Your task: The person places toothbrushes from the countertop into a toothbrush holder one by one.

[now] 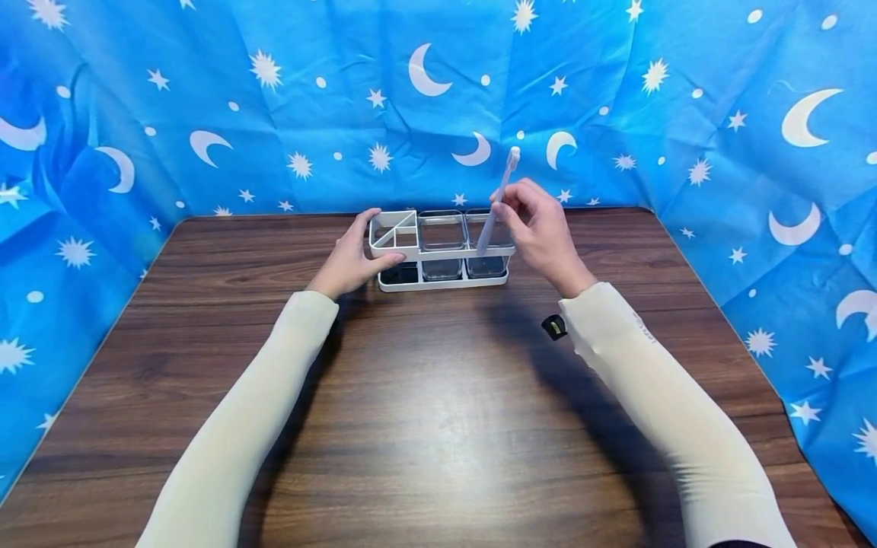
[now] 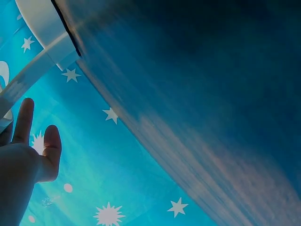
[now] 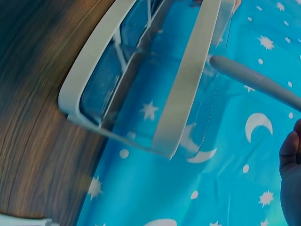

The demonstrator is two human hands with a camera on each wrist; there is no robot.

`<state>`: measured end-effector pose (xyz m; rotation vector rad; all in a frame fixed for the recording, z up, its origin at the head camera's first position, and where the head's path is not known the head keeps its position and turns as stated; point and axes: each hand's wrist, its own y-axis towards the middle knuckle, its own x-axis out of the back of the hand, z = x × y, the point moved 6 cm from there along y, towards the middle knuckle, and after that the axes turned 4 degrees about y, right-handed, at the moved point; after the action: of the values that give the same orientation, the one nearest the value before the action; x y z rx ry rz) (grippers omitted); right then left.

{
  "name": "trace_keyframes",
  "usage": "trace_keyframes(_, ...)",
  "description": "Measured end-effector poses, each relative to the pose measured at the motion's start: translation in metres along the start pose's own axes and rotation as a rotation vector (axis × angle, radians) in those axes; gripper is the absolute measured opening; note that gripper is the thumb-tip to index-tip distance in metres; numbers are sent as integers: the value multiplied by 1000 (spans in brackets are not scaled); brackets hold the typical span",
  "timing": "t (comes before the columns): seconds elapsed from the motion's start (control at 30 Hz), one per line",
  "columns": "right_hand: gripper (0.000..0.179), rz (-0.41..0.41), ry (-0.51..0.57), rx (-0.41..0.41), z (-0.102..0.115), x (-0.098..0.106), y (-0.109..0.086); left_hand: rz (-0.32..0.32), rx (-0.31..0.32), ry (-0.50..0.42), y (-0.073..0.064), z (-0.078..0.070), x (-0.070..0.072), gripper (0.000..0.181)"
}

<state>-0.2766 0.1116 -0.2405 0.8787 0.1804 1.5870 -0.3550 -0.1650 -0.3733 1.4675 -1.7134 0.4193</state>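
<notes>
A white toothbrush holder (image 1: pixel 445 286) with a divided section on the left and two clear cups (image 1: pixel 441 230) stands toward the back of the table. My left hand (image 1: pixel 351 259) grips its left end, thumb along the front bar and fingers round the far side. Between thumb and fingers, my right hand (image 1: pixel 541 228) pinches a pale toothbrush (image 1: pixel 499 199), bristles up. The handle slants down in front of the right-hand cup (image 1: pixel 488 228). In the right wrist view, the rounded handle end (image 3: pixel 220 62) overlaps the clear cup's wall close to the white bar.
The dark wood-grain table (image 1: pixel 425 426) ends just behind the holder. A blue cloth (image 1: pixel 356 99) with white moons and stars hangs along the back and sides. Beside the right cuff is a small black item (image 1: pixel 554 327) with a yellow mark.
</notes>
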Motion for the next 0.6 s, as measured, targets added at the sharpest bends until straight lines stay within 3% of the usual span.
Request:
trace_keyframes(0.5,9,-70,81,200,24,-34,10,-7,-12,-20,-2,-6,1,97)
trace_keyframes(0.6,10,-59,94,224,17,-45,17,-9,-6,-19,-2,-6,2,97)
